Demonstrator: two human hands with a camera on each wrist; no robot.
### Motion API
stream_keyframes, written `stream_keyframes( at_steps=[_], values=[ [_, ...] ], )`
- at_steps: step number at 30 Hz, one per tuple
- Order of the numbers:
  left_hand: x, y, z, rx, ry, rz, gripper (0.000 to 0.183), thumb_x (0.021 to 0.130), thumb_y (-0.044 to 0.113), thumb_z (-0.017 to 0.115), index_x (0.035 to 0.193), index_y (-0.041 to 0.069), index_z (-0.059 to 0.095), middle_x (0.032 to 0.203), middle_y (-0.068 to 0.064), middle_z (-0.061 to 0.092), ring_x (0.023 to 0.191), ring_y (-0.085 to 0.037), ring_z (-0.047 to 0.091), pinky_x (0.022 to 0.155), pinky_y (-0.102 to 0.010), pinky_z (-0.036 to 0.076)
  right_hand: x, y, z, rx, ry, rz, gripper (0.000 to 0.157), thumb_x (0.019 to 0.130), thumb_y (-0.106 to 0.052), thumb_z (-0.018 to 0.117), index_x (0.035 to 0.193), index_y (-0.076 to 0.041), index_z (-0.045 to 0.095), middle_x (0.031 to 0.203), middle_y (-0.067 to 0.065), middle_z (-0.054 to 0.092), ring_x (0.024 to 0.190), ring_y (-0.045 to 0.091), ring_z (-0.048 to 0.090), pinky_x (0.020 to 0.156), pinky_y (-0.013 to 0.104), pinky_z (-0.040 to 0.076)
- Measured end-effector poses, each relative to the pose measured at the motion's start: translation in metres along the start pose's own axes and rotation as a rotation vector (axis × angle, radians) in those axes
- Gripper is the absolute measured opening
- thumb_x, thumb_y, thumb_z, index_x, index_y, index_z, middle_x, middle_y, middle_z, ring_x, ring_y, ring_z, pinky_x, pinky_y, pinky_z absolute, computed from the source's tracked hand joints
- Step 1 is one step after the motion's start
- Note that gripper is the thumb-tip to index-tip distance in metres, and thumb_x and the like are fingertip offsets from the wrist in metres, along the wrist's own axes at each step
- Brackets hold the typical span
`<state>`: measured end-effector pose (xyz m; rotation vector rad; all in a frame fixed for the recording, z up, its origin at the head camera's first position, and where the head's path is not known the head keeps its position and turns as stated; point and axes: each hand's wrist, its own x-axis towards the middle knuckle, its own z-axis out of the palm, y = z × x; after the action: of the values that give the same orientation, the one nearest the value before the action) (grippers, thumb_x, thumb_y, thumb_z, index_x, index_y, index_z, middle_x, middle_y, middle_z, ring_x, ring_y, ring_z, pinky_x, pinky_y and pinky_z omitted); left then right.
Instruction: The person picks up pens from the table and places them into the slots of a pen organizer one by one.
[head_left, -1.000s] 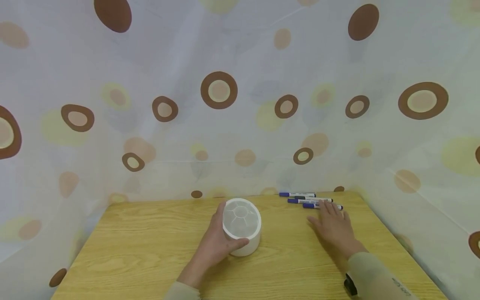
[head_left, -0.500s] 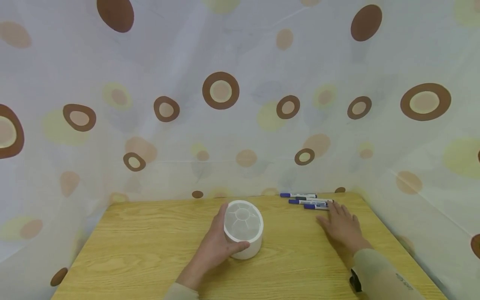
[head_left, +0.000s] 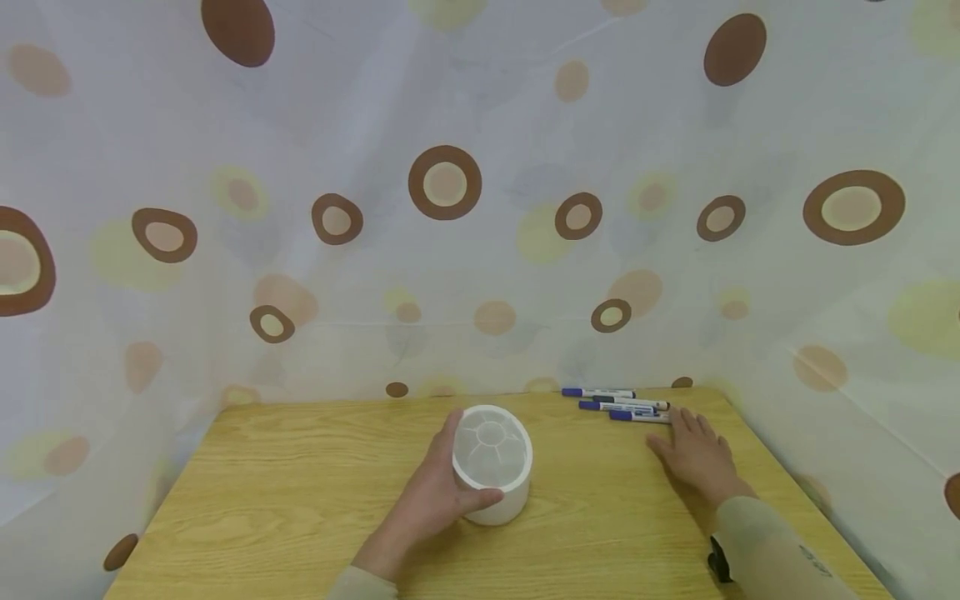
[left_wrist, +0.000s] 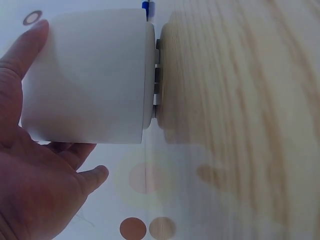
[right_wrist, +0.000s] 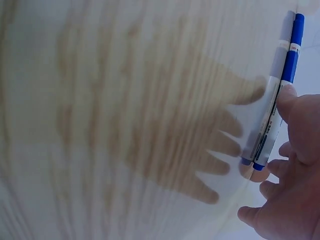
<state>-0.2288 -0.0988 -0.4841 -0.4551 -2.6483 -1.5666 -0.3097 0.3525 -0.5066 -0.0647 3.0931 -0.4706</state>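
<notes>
My left hand point(head_left: 435, 500) grips a white round pen holder point(head_left: 517, 500) from its left side, thumb across the near side. Seen from above, the holder's top is split by thin walls around a central ring. It stands upright, its raised foot point(left_wrist: 150, 75) low against the wooden table in the left wrist view. My right hand point(head_left: 703, 457) is spread over the table, fingers fairly straight, fingertips right at the end of the nearest blue-capped marker point(head_left: 637, 416). That marker point(right_wrist: 272, 125) appears beside the thumb in the right wrist view.
Several more whiteboard markers point(head_left: 600, 392) lie side by side at the back right of the table, mostly blue-capped, one with a dark cap point(head_left: 602, 399). A patterned curtain point(head_left: 480, 250) encloses the wooden table point(head_left: 300, 483) at the back and sides.
My right hand has slid to the right off the markers, uncovering more of their right ends. The left hand keeps its grip on the pen holder.
</notes>
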Motion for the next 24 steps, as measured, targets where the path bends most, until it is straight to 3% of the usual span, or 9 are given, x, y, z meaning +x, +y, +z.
stream_keyframes(
  at_steps=[9,24],
  values=[
    [-0.0016,0.0018,-0.0013,-0.005,-0.022,-0.001,0.130,0.080,0.038,0.102,0.177,0.022,0.015,0.167,-0.022,0.041,0.138,-0.046,0.057,0.113,-0.071,0.046,0.0014,0.0018,-0.0021,-0.013,-0.007,0.003,0.076,0.118,-0.037,0.048,0.166,0.016,0.023,0.169,0.044,0.019,0.153,0.069,0.015,0.120,0.085,0.018],
    [-0.0024,0.0009,-0.0015,0.000,-0.024,0.004,0.130,0.080,0.040,0.102,0.176,0.023,0.016,0.165,-0.021,0.043,0.137,-0.045,0.057,0.113,-0.071,0.046,-0.0003,0.0096,-0.0018,-0.040,0.068,-0.048,0.068,0.116,-0.027,0.055,0.157,0.022,0.034,0.160,0.049,0.031,0.148,0.071,0.025,0.120,0.080,0.027]
  ],
)
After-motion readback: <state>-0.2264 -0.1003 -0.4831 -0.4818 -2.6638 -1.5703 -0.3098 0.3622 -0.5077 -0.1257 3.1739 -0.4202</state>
